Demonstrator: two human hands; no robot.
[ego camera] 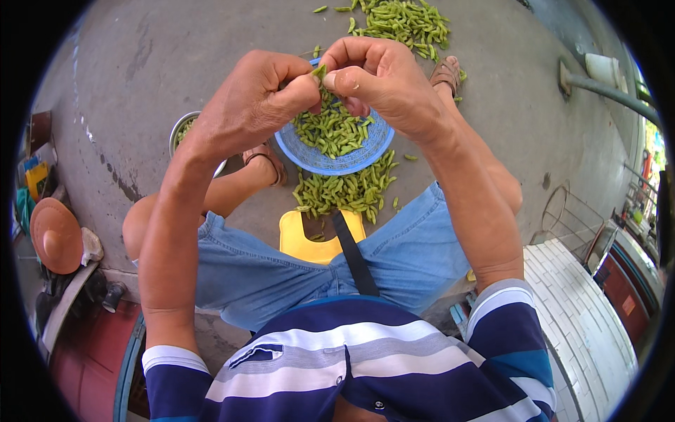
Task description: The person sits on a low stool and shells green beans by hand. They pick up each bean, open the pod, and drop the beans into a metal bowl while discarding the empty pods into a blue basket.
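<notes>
My left hand (263,97) and my right hand (379,84) meet over a blue plastic basket (337,168), pinching one green bean pod (319,72) between thumbs and fingers. Green pods (335,132) lie inside the basket. On the floor just below it is a pile of pods (343,191), and a larger pile (403,24) lies beyond, at the top. A round metal bowl (172,138) with small green pieces stands to the left, partly hidden behind my left forearm.
My sandalled feet (269,161) flank the basket on the concrete floor. A yellow plastic stool (295,248) shows between my legs. Far left hangs or lies a brown hat (56,236); at right are a metal pipe (611,89), a wire rack (572,211) and a white slatted surface (575,295).
</notes>
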